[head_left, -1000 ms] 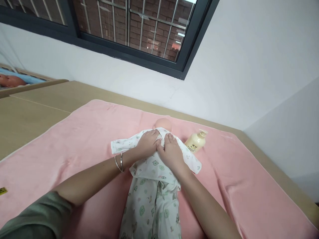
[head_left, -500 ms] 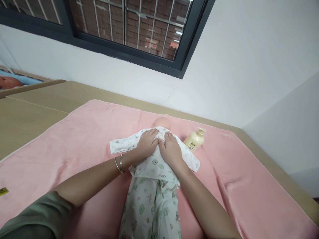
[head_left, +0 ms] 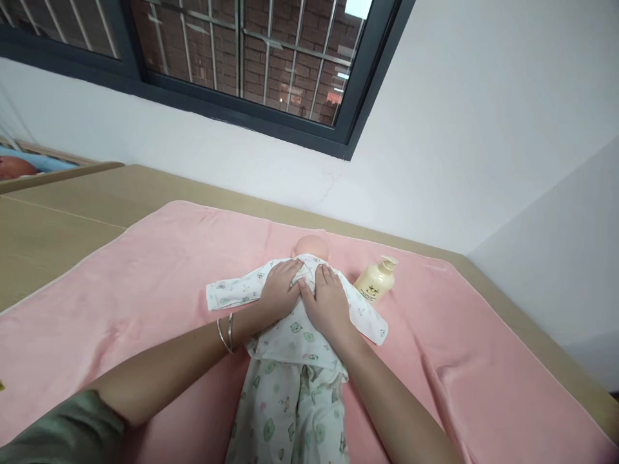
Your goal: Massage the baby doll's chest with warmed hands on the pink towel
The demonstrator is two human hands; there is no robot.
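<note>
While the doll (head_left: 309,248) lies face-up on the pink towel (head_left: 145,283), my left hand (head_left: 278,290) rests flat and open on its printed shirt (head_left: 294,328) at the chest. Touching it, my right hand (head_left: 326,303) presses flat too, gripping nothing. Just beside the doll's sleeve lies a cream pump bottle (head_left: 373,281).

A pink towel (head_left: 145,283) is covering most of a tan wooden table (head_left: 58,219), with a dressed baby doll (head_left: 294,361) and a cream pump bottle (head_left: 373,282) lying on it.
</note>
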